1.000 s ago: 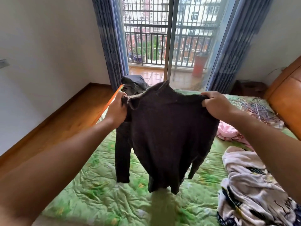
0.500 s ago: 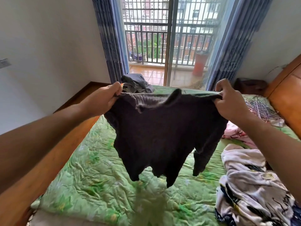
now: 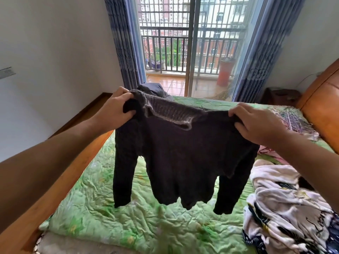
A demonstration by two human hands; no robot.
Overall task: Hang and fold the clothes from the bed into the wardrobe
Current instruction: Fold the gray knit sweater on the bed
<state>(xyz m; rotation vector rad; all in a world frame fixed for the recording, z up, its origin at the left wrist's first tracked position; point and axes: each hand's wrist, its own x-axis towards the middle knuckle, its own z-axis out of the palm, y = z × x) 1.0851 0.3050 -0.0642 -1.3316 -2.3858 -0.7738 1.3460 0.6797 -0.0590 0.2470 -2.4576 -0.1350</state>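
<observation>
A dark knitted sweater (image 3: pixel 183 158) hangs in the air above the bed (image 3: pixel 110 217), its ribbed collar folded over at the top and both sleeves dangling. My left hand (image 3: pixel 113 109) grips its left shoulder. My right hand (image 3: pixel 256 123) grips its right shoulder, fingers curled over the top edge. The sweater's hem hangs just above the green quilt. No wardrobe is in view.
A white patterned garment (image 3: pixel 286 208) lies heaped on the bed at the right, with pink cloth (image 3: pixel 269 153) behind it. A dark garment (image 3: pixel 152 89) sits at the bed's far end. Hangers (image 3: pixel 291 118) lie near the wooden headboard (image 3: pixel 322 110). Balcony doors and blue curtains stand beyond.
The sweater has been turned and spread; its collar now faces me and both sleeves hang straight down. Both hands keep hold of the shoulders, and the right hand has dropped lower.
</observation>
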